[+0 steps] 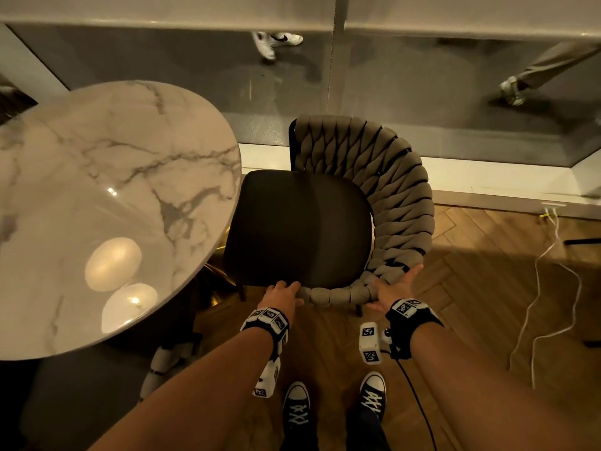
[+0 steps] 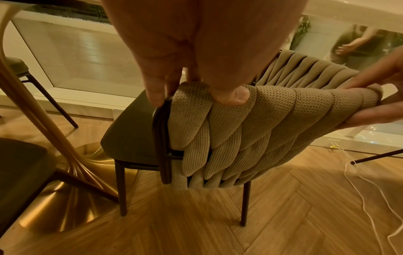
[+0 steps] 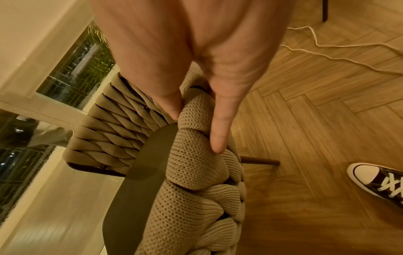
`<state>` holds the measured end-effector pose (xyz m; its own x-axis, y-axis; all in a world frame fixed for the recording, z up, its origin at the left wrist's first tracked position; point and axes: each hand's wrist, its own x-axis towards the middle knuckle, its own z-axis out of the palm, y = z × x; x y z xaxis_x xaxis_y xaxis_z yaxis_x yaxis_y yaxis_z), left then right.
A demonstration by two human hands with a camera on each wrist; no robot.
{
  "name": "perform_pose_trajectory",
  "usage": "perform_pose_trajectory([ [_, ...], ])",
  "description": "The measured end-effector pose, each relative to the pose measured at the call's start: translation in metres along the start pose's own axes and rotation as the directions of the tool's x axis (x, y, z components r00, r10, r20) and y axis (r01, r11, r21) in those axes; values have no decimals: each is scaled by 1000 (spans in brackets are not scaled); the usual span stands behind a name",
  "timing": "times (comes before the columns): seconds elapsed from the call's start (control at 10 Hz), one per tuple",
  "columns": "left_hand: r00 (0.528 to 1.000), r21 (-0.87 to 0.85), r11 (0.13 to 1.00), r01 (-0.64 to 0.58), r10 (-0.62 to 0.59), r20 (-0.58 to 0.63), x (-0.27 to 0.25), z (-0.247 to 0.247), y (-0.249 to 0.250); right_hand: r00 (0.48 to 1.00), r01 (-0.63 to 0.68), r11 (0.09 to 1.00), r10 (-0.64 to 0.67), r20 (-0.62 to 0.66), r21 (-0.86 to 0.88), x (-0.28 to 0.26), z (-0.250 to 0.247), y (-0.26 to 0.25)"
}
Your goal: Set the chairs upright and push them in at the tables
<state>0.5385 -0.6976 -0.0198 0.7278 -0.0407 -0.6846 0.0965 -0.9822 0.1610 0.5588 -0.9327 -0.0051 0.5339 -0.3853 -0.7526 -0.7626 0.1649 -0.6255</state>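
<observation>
A chair with a dark seat and a beige woven backrest stands upright on its legs, its seat's left edge just under the rim of the round marble table. My left hand grips the near end of the backrest rim, fingers curled over the dark frame and thumb pressed on the weave. My right hand holds the rim further right, thumb lying along the outer weave and fingers tucked inside.
The table's gold pedestal base spreads on the wooden floor left of the chair legs. Other dark chair seats sit round the table. A white cable trails on the floor at right. A glass wall stands behind the chair.
</observation>
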Motion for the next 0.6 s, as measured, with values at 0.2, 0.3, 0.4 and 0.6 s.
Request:
perform_pose_trajectory([
  [0.2,994,-197,980,6,-28,-106,-22,-16,-5,998,-63,990,59,-34,-123,-14,7,-5],
  [0.3,982,-321,947,-2,-58,-179,-40,-27,-16,989,145,786,-109,97,-602,-16,7,-2],
  [0.4,977,-429,901,-59,-37,-211,-59,-38,-28,982,189,680,-150,118,-709,-42,10,-16],
  [0.6,979,-522,852,-39,-72,-191,-105,-35,-70,925,348,760,-185,331,-549,-86,-7,13],
])
